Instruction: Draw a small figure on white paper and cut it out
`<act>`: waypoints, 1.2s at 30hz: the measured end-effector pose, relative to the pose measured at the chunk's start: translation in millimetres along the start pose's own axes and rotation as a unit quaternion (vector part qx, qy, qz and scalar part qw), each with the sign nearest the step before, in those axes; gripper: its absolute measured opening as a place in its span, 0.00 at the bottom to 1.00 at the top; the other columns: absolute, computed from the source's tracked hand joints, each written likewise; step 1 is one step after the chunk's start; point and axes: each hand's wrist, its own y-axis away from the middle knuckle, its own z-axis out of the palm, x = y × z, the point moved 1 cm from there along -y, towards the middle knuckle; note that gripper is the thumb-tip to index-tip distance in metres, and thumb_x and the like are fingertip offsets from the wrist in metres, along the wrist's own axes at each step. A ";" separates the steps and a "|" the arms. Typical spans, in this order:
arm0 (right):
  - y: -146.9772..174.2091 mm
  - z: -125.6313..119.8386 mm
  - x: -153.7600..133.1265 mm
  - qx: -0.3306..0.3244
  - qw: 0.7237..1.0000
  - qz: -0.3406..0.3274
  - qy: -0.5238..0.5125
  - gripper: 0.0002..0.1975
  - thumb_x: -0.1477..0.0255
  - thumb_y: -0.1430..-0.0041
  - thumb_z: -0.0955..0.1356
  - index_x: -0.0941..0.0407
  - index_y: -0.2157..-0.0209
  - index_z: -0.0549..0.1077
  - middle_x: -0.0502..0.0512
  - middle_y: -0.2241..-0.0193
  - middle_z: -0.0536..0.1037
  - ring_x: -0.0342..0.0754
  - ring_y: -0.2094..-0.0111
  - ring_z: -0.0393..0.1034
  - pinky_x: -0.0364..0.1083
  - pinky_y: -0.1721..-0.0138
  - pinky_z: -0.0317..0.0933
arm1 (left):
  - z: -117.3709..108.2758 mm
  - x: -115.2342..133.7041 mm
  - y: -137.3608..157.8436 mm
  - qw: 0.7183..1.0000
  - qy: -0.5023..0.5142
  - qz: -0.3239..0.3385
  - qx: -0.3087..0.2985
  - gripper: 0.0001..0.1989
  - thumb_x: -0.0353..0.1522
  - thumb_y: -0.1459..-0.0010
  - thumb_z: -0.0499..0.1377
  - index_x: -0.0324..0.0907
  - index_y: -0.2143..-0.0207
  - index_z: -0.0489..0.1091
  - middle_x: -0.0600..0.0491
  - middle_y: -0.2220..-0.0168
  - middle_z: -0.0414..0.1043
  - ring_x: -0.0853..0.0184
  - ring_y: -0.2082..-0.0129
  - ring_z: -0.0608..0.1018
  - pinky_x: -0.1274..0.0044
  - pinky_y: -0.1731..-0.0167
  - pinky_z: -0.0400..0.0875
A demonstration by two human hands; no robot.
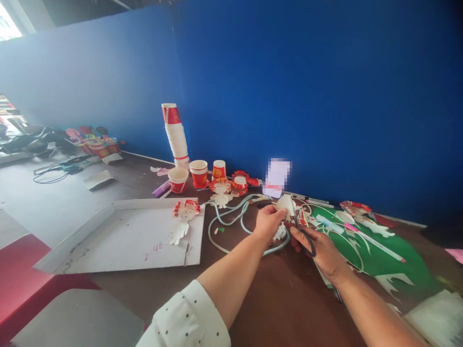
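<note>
My left hand [268,223] pinches a small piece of white paper [285,206] above the table. In my right hand [323,253] is a pair of scissors [308,243] with dark handles, its blades beside the paper's right edge. Whether the blades touch the paper I cannot tell. Just below and right of my hands lie white and red paper scraps. A pale blue cable [231,217] loops on the table left of and under my left hand.
A white box lid [119,236] holds a paper doll [186,212] at its right edge. Behind stand a tall cup stack [177,140] and red paper cups [198,173]. On the right, a pink marker [376,243] lies on a green sheet [408,260]. A blue partition [307,86] closes off the back.
</note>
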 end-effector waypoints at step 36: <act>1.5 1.9 -3.4 0.036 0.997 -0.034 0.065 0.20 0.51 0.43 0.67 0.53 0.75 0.75 0.47 0.83 0.70 0.45 0.79 0.62 0.44 0.75 0.54 | 2.0 0.9 1.0 1.000 0.014 -0.020 0.006 0.16 0.40 0.57 0.67 0.40 0.80 0.65 0.58 0.83 0.62 0.75 0.82 0.62 0.80 0.79 0.56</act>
